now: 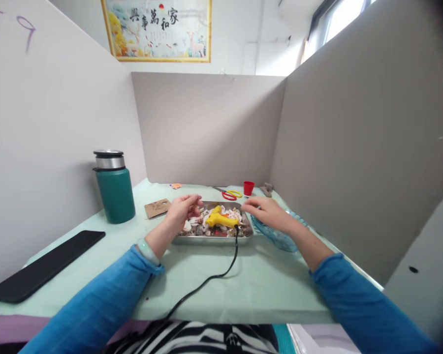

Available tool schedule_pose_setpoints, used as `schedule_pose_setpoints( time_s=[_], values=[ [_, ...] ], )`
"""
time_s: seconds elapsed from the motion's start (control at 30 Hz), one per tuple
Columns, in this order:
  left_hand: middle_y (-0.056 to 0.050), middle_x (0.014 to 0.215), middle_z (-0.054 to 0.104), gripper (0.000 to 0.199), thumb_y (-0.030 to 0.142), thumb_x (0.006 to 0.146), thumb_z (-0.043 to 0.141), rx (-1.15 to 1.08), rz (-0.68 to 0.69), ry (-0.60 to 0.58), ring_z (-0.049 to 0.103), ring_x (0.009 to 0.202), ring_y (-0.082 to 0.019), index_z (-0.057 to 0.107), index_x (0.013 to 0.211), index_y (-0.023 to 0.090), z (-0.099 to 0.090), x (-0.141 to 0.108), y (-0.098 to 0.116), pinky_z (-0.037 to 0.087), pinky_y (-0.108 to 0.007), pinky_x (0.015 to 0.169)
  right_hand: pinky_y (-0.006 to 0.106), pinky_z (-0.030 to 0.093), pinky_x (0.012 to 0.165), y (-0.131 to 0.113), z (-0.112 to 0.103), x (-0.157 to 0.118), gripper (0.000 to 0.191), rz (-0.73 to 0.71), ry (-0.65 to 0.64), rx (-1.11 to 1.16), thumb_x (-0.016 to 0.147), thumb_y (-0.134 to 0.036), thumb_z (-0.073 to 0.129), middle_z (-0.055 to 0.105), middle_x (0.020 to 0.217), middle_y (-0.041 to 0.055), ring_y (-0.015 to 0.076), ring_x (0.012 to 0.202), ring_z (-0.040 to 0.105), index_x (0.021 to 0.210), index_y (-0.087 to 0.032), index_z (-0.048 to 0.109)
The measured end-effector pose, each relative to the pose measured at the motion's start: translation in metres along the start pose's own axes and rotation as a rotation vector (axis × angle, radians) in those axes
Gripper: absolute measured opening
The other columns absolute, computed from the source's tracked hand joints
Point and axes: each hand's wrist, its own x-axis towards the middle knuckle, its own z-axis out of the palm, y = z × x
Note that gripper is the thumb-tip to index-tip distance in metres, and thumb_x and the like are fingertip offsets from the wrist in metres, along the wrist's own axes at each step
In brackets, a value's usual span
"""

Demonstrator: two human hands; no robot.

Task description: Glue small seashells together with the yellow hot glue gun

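My left hand (184, 211) is over the left end of a metal tray (214, 240), its fingers curled in. Whether something small is between them I cannot make out. Above the tray's right edge, my right hand (268, 212) has its fingers loosely stretched to the left, with nothing visible in them. Between the hands, a yellow glue gun (221, 219) lies on a pile of seashells (196, 227) in the tray. Its black cord (210, 278) runs over the table's front edge. A clear blue plastic container (278, 238) sits under my right forearm, partly hidden.
A green bottle (115, 194) and a black flat case (47, 268) are on the left, near a brown card (157, 208). Behind the tray are scissors (229, 194), a red cup (248, 188) and a small orange piece (176, 186). Grey partitions (210, 128) enclose three sides.
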Motion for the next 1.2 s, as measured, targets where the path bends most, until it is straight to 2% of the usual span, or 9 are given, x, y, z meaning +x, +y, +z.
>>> schedule_pose_setpoints(
  time_s=[0.17, 0.3, 0.43, 0.53, 0.6, 0.77, 0.9, 1.03, 1.2],
  values=[
    [-0.003, 0.063, 0.063, 0.019, 0.031, 0.073, 0.060, 0.349, 0.029, -0.016, 0.051, 0.045, -0.011, 0.065, 0.075, 0.013, -0.009, 0.006, 0.006, 0.042, -0.025, 0.048, 0.028, 0.037, 0.062, -0.043, 0.026, 0.016, 0.037, 0.044, -0.222, -0.345, 0.078, -0.053, 0.056, 0.068, 0.087, 0.0087, 0.0221, 0.076, 0.060, 0.091, -0.020, 0.066],
    [-0.002, 0.055, 0.062, 0.009, 0.023, 0.069, 0.061, 0.817, 0.185, 0.058, 0.054, 0.050, -0.014, 0.069, 0.068, 0.018, -0.017, 0.013, 0.006, 0.038, -0.025, 0.053, 0.030, 0.038, 0.063, -0.040, 0.046, 0.028, 0.050, 0.134, -0.307, -0.461, 0.070, -0.055, 0.062, 0.068, 0.096, 0.0108, 0.0272, 0.085, 0.061, 0.107, -0.022, 0.060],
    [-0.004, 0.063, 0.066, 0.013, 0.031, 0.068, 0.065, 1.059, 0.335, 0.155, 0.055, 0.060, -0.017, 0.068, 0.063, 0.020, -0.025, 0.016, 0.009, 0.035, -0.027, 0.059, 0.031, 0.041, 0.066, -0.025, 0.056, 0.034, 0.058, 0.162, -0.354, -0.299, 0.063, -0.049, 0.068, 0.067, 0.103, 0.0104, 0.0285, 0.090, 0.061, 0.113, -0.021, 0.059],
    [-0.004, 0.060, 0.063, 0.023, 0.039, 0.071, 0.063, 1.067, 0.389, 0.178, 0.051, 0.058, -0.017, 0.066, 0.060, 0.020, -0.027, 0.016, 0.010, 0.032, -0.026, 0.058, 0.030, 0.042, 0.069, -0.018, 0.052, 0.036, 0.044, 0.158, -0.225, -0.041, 0.069, -0.037, 0.064, 0.066, 0.103, 0.0074, 0.0233, 0.087, 0.060, 0.109, -0.020, 0.060],
    [-0.004, 0.059, 0.062, 0.023, 0.038, 0.074, 0.060, 1.070, 0.414, 0.138, 0.050, 0.057, -0.016, 0.067, 0.063, 0.020, -0.026, 0.014, 0.009, 0.032, -0.026, 0.058, 0.028, 0.042, 0.063, -0.015, 0.045, 0.036, 0.039, 0.216, -0.119, 0.224, 0.071, -0.036, 0.061, 0.066, 0.087, 0.0052, 0.0188, 0.074, 0.058, 0.106, -0.019, 0.059],
    [-0.005, 0.078, 0.071, 0.021, 0.026, 0.077, 0.053, 1.221, 0.418, -0.126, 0.058, 0.068, -0.018, 0.074, 0.082, 0.023, -0.019, 0.012, -0.003, 0.036, -0.025, 0.064, 0.022, 0.036, 0.047, -0.013, 0.036, 0.035, 0.028, 0.238, -0.042, 0.945, 0.067, -0.037, 0.068, 0.051, 0.062, -0.0029, 0.0092, 0.051, 0.044, 0.083, -0.019, 0.052],
    [-0.005, 0.084, 0.072, 0.023, 0.026, 0.077, 0.053, 1.308, 0.436, -0.305, 0.061, 0.076, -0.020, 0.074, 0.087, 0.024, -0.005, 0.010, -0.015, 0.040, -0.026, 0.069, 0.020, 0.025, 0.040, -0.018, 0.046, 0.030, 0.033, 0.285, 0.052, 0.996, 0.066, -0.041, 0.071, 0.036, 0.050, -0.0088, 0.0055, 0.042, 0.030, 0.072, -0.020, 0.046],
    [-0.007, 0.093, 0.071, 0.027, 0.017, 0.073, 0.053, 1.341, 0.474, -0.451, 0.062, 0.085, -0.021, 0.074, 0.089, 0.025, 0.011, 0.007, -0.020, 0.042, -0.027, 0.079, 0.021, 0.026, 0.039, -0.022, 0.059, 0.027, 0.029, 0.296, 0.090, 0.910, 0.067, -0.041, 0.070, 0.039, 0.047, -0.0082, 0.0069, 0.040, 0.033, 0.074, -0.020, 0.051],
    [-0.010, 0.088, 0.070, 0.030, 0.008, 0.065, 0.057, 1.462, 0.453, -0.328, 0.060, 0.089, -0.025, 0.075, 0.082, 0.024, 0.004, 0.013, -0.008, 0.042, -0.031, 0.079, 0.022, 0.026, 0.038, -0.021, 0.069, 0.026, 0.025, 0.343, 0.137, 0.856, 0.067, -0.038, 0.069, 0.041, 0.047, -0.0069, 0.0076, 0.039, 0.034, 0.070, -0.021, 0.051]
  ],
)
